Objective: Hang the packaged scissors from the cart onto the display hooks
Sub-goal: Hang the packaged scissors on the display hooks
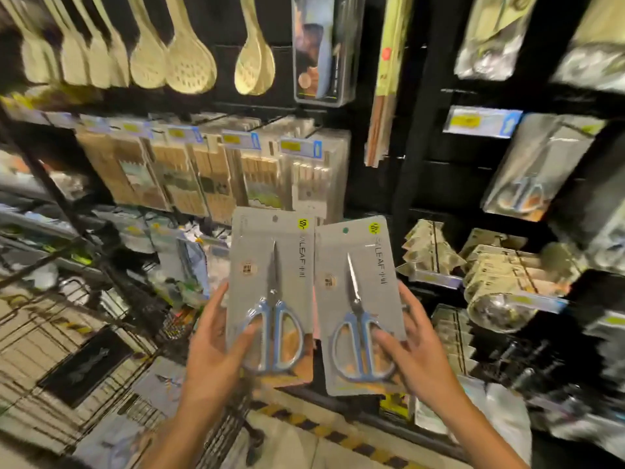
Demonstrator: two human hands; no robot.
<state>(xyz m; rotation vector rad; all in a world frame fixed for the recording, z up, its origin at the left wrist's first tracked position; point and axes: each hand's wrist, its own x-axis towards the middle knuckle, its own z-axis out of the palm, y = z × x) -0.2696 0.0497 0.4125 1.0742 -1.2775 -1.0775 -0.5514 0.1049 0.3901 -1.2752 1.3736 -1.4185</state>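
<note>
Two grey packs of blue-handled scissors are held up side by side in front of the display. My left hand grips the left scissors pack at its lower edge, thumb across the handles. My right hand grips the right scissors pack the same way. Each pack has a hang hole at its top. More packs of the same scissors hang on a hook at the right of the black display wall. The wire cart is at lower left, with a scissors pack lying in it.
Wooden spoons and spatulas hang along the top left. Boxed chopsticks fill the middle row with blue price tags. Stacked small packets sit at right. Yellow-black floor tape runs along the shelf base.
</note>
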